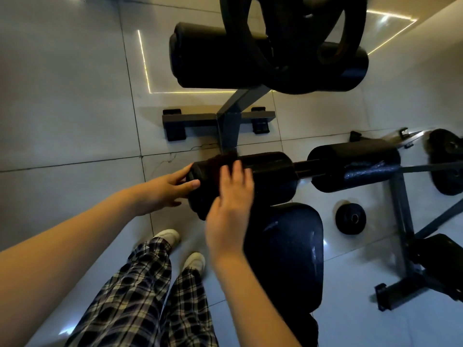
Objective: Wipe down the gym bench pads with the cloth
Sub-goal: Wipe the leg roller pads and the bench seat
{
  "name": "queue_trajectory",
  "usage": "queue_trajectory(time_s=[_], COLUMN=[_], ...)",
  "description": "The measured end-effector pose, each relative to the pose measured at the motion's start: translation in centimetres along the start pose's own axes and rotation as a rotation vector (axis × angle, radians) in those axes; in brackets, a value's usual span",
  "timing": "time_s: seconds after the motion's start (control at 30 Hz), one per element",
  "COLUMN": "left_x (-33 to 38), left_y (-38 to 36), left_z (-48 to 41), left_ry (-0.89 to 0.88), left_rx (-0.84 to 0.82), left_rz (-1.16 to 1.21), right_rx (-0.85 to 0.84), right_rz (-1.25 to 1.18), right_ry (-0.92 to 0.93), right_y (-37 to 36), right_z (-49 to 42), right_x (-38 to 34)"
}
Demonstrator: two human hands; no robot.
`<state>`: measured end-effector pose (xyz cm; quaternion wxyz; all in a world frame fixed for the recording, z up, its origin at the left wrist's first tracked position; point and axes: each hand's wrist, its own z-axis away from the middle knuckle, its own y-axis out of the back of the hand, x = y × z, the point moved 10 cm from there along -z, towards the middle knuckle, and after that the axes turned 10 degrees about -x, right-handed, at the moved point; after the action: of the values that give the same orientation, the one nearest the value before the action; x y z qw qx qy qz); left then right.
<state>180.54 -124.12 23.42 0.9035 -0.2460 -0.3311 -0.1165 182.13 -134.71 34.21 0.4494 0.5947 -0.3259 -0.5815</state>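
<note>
A black foam roller pad [268,176] of the gym bench lies across the middle of the view. A dark cloth [215,171] is draped over its left end. My right hand [229,204] presses on the cloth with fingers spread and nearly straight. My left hand [165,189] touches the roller's left end face, fingers extended. Below the roller is the dark seat pad [288,254]. A second roller pad [355,169] sits on the same bar to the right. A larger roller pad [208,56] is higher up.
The bench's grey steel frame [228,123] stands on a glossy tiled floor. Weight plates hang at the top [295,33], one small plate [350,217] lies on the floor, another sits at the right edge [446,161]. My feet in white shoes [183,249] stand left of the seat.
</note>
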Motion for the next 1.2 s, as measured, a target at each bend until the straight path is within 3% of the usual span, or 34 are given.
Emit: queue_trajectory(time_s=[0.1, 0.23, 0.4, 0.53, 0.6, 0.7, 0.77, 0.8, 0.87, 1.03, 1.13, 1.2], left_x=[-0.4, 0.0, -0.3, -0.2, 0.8, 4.5, 5.4, 5.1, 4.5, 5.4, 6.1, 6.5], left_y=[0.1, -0.2, 0.0, 0.1, 1.0, 0.2, -3.4, -4.7, -5.8, -5.4, -4.6, -3.7], left_z=[0.0, 0.3, 0.3, 0.3, 0.3, 3.2, 4.1, 3.7, 2.0, -0.2, -0.5, -1.0], left_ry=[0.058, 0.064, 0.105, 0.145, 0.071, -0.207, -0.331, -0.309, -0.200, -0.088, -0.012, 0.021], left_rx=[0.038, 0.037, 0.072, 0.081, 0.194, 0.493, 0.484, 0.456, 0.444, 0.456, 0.386, 0.331], left_rz=[-0.032, 0.000, -0.016, -0.083, -0.325, -0.867, -1.231, -1.334, -1.406, -1.401, -1.425, -1.364], right_rx=[-0.122, -0.236, -0.051, 0.089, 0.116, 0.005, -0.079, -0.104, -0.098, 0.039, 0.106, 0.078], right_rz=[0.017, 0.096, 0.002, -0.080, -0.054, -0.025, -0.011, 0.010, 0.034, -0.109, -0.117, -0.067], right_ry=[0.190, 0.378, -0.052, -0.286, -0.236, -0.028, 0.077, 0.113, 0.106, -0.214, -0.311, -0.234], right_y=[-2.0, -0.6, 5.0, 4.9, 3.3, 0.3, -0.3, 0.0, 1.3, 5.1, 4.7, 2.9], right_z=[1.5, -0.6, -5.0, -4.4, -2.9, -0.3, 0.1, -0.2, -1.4, -4.7, -4.8, -3.5], right_x=[-2.8, -0.6, 10.4, 10.3, 6.3, 0.6, 0.2, 0.9, 3.6, 10.3, 9.5, 5.9])
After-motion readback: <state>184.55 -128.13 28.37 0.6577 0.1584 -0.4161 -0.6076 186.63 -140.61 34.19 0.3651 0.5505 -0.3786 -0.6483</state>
